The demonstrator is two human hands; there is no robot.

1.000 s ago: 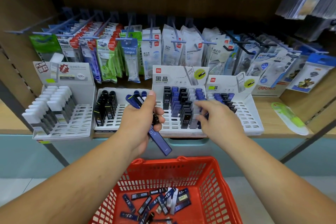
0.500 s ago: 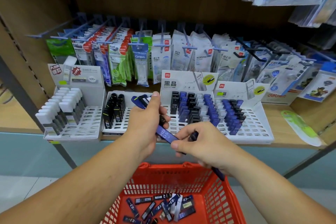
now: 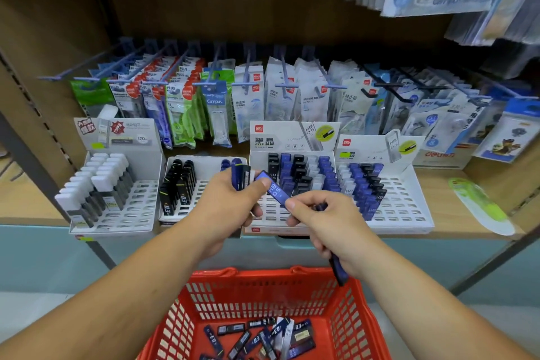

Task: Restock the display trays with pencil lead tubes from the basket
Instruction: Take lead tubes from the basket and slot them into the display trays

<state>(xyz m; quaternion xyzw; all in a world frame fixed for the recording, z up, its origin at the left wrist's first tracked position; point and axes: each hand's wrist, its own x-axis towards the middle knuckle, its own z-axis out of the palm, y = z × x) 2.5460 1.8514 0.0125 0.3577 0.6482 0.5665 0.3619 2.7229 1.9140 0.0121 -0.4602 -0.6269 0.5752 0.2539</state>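
Handover just before the middle tray (image 3: 274, 215). With left hand (image 3: 230, 207) clamped on its bundle (image 3: 241, 177), draw blue HB tube (image 3: 276, 191) straight out by the pinch of right hand (image 3: 330, 228), seemingly curled round a second tube (image 3: 338, 270) too. Seat upright in a matching blue row. More stock below tray, in basket (image 3: 263, 273).

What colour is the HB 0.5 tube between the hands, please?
The tube is blue with white lettering, best seen in the head view.

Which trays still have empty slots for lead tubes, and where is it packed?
Empty slots: right half of the far-right tray; right side of the white-cap tray; middle of the black-tube tray. The centre tray is packed at the back; its front rows lie partly behind the left hand and right hand, both holding tubes.
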